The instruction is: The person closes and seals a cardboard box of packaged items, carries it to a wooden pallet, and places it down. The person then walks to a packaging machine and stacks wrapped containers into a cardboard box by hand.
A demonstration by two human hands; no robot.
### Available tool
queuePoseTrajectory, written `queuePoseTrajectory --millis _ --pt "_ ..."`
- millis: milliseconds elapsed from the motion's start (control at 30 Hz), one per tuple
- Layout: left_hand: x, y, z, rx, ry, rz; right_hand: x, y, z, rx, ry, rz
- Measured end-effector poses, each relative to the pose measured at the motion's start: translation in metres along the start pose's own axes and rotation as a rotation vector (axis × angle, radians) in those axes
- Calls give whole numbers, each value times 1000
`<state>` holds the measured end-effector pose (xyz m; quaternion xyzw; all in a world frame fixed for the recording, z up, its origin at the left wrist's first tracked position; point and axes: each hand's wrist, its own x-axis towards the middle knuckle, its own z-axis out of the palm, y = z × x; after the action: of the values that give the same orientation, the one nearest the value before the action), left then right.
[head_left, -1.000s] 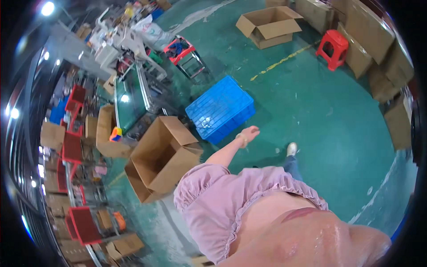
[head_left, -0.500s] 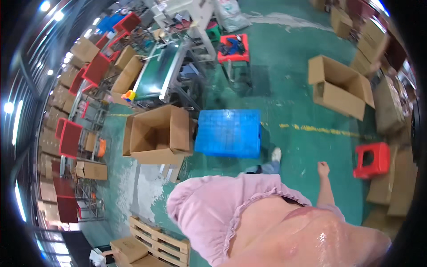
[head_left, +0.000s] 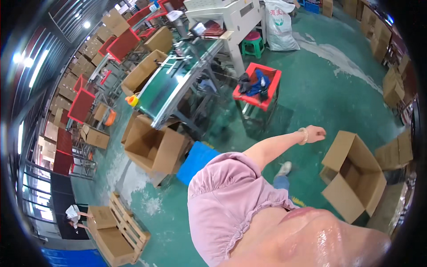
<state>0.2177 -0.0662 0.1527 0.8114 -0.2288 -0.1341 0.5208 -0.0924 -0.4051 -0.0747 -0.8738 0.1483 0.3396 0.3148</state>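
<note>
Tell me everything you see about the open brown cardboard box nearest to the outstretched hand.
The open brown cardboard box lies tilted on the green floor, its opening turned up and toward the person. Its flaps stand spread, and what shows of the inside looks empty. It is plain corrugated card, seemingly undamaged. The outstretched hand, with a bracelet at the wrist, hangs just left of its upper flap, not touching it.

open box, right: (head_left: 353,175) brown cardboard, tipped, lower right
open box, centre-left: (head_left: 155,147) brown, beside conveyor
white sack: (head_left: 280,22) printed, top centre
box stacks: (head_left: 393,86) brown, right edge
</note>
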Motion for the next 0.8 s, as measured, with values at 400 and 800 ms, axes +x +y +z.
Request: queuePoseTrajectory --millis 400,800 --pt "-42 -246 -64 214 -108 -1189 345 -335 -388 304 341 -652" --pt "516 -328 -310 175 289 -843 651 -371 -441 248 -202 13"
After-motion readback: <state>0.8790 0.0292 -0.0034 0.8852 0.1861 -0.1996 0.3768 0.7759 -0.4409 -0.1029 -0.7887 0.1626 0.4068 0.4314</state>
